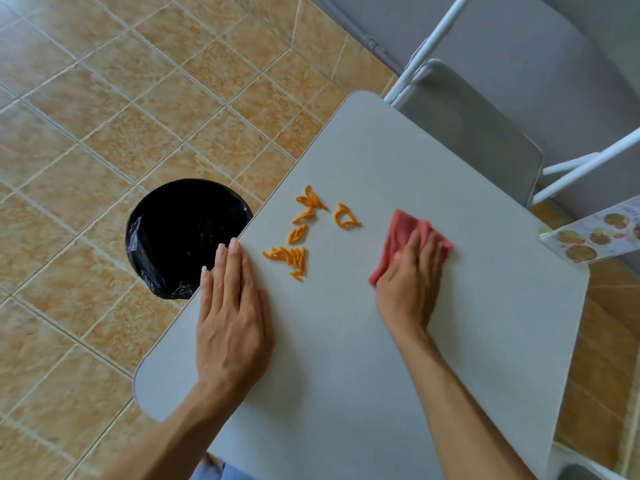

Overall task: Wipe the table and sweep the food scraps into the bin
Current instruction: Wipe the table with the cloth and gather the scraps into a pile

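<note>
Several orange food scraps (300, 233) lie scattered on the grey table (381, 358), close to its left edge. My right hand (410, 282) presses flat on a pink cloth (401, 233), to the right of the scraps. My left hand (230, 320) rests flat at the table's left edge, fingers together, holding nothing, just left of the nearest scraps. A round bin (176, 237) lined with a black bag stands on the floor below that edge, partly hidden by the table.
A grey folding chair (485, 143) with white legs stands at the table's far side. A leaflet with fruit pictures (595, 233) overhangs the right edge. Tan tiled floor (104, 116) surrounds the table on the left.
</note>
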Action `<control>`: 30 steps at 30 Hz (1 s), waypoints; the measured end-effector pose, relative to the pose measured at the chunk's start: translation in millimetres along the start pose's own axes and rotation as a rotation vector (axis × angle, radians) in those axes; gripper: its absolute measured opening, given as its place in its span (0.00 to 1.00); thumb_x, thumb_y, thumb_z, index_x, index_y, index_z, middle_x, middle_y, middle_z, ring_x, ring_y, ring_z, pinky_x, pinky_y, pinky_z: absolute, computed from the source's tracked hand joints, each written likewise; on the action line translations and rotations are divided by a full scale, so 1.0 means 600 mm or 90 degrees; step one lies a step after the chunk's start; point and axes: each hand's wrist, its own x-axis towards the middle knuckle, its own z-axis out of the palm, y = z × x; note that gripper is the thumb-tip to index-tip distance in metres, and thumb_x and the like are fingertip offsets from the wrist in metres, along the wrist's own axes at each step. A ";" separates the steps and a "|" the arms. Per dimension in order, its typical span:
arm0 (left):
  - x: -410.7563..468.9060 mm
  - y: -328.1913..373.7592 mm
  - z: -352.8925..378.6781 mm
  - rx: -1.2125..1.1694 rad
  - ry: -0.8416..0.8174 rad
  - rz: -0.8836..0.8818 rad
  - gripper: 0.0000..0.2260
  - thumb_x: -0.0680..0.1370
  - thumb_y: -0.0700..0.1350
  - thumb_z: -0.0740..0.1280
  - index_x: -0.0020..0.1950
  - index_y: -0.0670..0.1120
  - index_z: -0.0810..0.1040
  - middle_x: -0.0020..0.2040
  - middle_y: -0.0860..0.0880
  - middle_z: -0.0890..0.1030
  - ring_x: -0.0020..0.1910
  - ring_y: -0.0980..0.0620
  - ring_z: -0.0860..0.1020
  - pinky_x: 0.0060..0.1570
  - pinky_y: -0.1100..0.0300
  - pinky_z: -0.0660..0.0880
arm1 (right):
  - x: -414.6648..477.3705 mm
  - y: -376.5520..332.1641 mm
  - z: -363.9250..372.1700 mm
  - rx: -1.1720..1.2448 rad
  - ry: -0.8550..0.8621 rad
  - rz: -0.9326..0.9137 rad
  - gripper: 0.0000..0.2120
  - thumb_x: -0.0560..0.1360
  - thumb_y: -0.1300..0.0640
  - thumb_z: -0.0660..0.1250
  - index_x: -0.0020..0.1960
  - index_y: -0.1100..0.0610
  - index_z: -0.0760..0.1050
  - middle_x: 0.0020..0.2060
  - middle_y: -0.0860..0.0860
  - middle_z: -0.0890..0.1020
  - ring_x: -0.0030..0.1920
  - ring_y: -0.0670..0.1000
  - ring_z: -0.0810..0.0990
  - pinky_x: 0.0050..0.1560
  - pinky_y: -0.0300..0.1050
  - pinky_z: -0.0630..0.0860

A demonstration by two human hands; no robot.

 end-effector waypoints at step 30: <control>0.003 -0.008 -0.013 -0.025 -0.061 0.004 0.26 0.82 0.43 0.52 0.77 0.34 0.56 0.80 0.39 0.54 0.80 0.42 0.52 0.78 0.44 0.51 | -0.091 -0.064 -0.021 0.034 -0.028 0.009 0.29 0.78 0.57 0.53 0.77 0.66 0.64 0.79 0.61 0.63 0.79 0.66 0.61 0.76 0.63 0.63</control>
